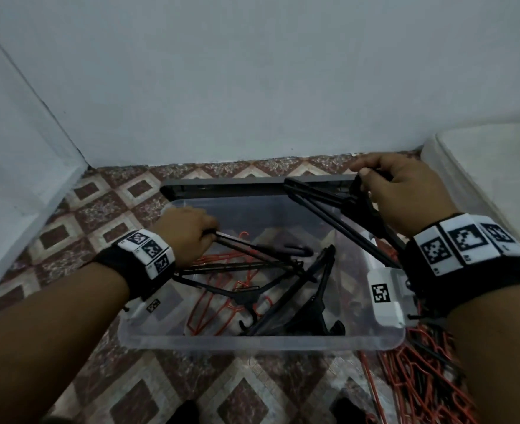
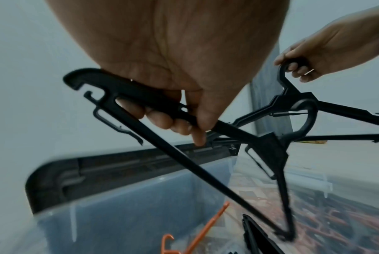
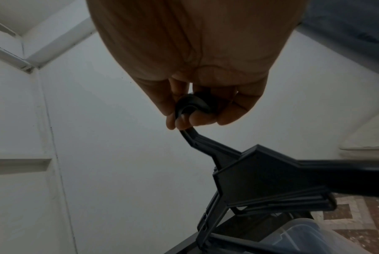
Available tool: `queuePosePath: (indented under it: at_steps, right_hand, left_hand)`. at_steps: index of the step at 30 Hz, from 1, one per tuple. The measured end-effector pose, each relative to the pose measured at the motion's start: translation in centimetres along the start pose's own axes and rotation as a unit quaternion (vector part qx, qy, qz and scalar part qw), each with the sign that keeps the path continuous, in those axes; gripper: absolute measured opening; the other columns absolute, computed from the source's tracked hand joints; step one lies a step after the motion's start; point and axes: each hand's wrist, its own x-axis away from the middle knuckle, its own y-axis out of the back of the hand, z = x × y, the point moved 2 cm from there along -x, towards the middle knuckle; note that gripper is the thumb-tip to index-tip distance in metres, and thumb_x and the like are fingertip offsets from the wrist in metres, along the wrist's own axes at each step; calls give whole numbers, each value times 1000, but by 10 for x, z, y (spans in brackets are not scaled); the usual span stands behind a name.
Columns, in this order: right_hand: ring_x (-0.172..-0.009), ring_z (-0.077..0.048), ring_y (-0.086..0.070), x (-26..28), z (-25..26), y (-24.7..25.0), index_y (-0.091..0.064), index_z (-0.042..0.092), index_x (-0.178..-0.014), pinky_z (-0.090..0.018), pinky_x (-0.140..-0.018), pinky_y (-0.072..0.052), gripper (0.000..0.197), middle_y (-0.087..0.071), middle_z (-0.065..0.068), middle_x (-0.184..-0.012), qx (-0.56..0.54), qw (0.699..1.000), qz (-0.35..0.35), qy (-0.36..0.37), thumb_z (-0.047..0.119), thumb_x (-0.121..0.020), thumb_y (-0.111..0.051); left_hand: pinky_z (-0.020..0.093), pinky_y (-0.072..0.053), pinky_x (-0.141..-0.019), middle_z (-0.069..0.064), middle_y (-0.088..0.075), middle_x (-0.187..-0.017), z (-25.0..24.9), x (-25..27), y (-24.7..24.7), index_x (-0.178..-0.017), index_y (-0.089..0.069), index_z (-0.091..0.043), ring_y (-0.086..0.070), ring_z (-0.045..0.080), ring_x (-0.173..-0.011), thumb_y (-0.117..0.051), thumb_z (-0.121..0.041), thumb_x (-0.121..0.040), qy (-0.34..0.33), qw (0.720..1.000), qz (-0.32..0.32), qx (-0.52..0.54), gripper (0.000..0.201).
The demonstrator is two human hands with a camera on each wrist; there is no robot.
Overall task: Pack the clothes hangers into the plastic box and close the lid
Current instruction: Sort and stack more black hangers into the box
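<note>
Over the plastic box, my left hand grips one black hanger; my right hand pinches a bunch by its hooks; best laid flat, below the rim

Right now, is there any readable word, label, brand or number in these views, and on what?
No readable text.
Left wrist band: square coded markers, tiny print beneath too small to read.
Right wrist band: the same.
Plastic box latch stickers: coded patterns, no words.
Hangers: no visible markings.
</note>
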Motion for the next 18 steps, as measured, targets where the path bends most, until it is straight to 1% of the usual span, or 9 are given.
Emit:
queuePosePath:
  at_steps: [4,8,10,11,13,14,16,17,18]
  right_hand:
    - [-69,-9,-61,5,2,-2,-71,27,-97,-30,-70,-50,24,-69,7,-78,-23,999,44,1,33,-99,-47]
    - [-60,-10,-56,9,7,-9,-73,23,-93,-29,-65,-46,34,-70,-2,-76,-133,986,90,-37,41,-100,-45]
    - [-63,-8,-59,11,9,-11,-73,26,-93,-25,-66,-47,28,-71,1,-78,-113,986,121,-16,45,-95,-52]
    - [-65,-5,-62,13,10,-12,-72,29,-92,-20,-65,-48,22,-72,5,-80,-97,986,137,2,46,-91,-59]
    - [-71,0,-65,16,16,-15,-72,32,-92,-12,-62,-48,13,-73,11,-82,-80,982,167,30,42,-85,-68]
    - [-72,0,-66,17,19,-17,-72,32,-90,-12,-62,-47,10,-73,11,-82,-70,981,178,42,39,-84,-70]
    - [-71,-8,-67,19,25,-22,-72,29,-85,-20,-62,-48,6,-73,6,-77,-40,981,177,63,34,-87,-69]
    - [-70,-10,-67,19,27,-24,-72,27,-83,-24,-63,-48,8,-72,5,-75,-26,983,166,68,32,-88,-68]
    - [-67,-10,-66,19,29,-26,-72,26,-82,-25,-61,-48,9,-71,6,-72,-20,985,155,71,31,-89,-68]
  left_hand:
    - [30,-48,-70,-13,-61,-80,-2,19,19,-94,-65,-32,-61,16,-77,-48,-46,-96,-16,998,-6,62,22]
    - [33,-52,-67,-13,-62,-77,-2,22,23,-92,-62,-35,-59,10,-69,-46,-50,-97,-13,992,26,123,23]
    - [32,-50,-65,-14,-60,-75,-3,22,26,-89,-61,-38,-57,6,-68,-46,-50,-97,-18,989,14,143,20]
    - [31,-48,-62,-15,-59,-73,-3,23,27,-87,-60,-38,-56,5,-66,-47,-50,-97,-23,988,3,152,20]
    - [27,-40,-57,-16,-54,-69,-5,23,30,-82,-55,-40,-52,1,-62,-47,-49,-97,-33,987,-18,159,20]
    - [26,-36,-56,-16,-52,-68,-5,23,31,-79,-52,-40,-50,0,-61,-46,-49,-97,-34,986,-24,161,21]
    - [26,-35,-57,-14,-53,-69,-7,21,33,-79,-52,-39,-50,2,-61,-47,-50,-97,-28,986,-24,165,21]
    - [28,-39,-60,-13,-55,-74,-9,21,34,-83,-56,-36,-52,5,-65,-47,-50,-96,-23,986,-20,167,21]
    - [30,-44,-66,-11,-58,-82,-10,19,35,-90,-60,-32,-55,8,-73,-50,-50,-95,-19,986,-21,163,21]
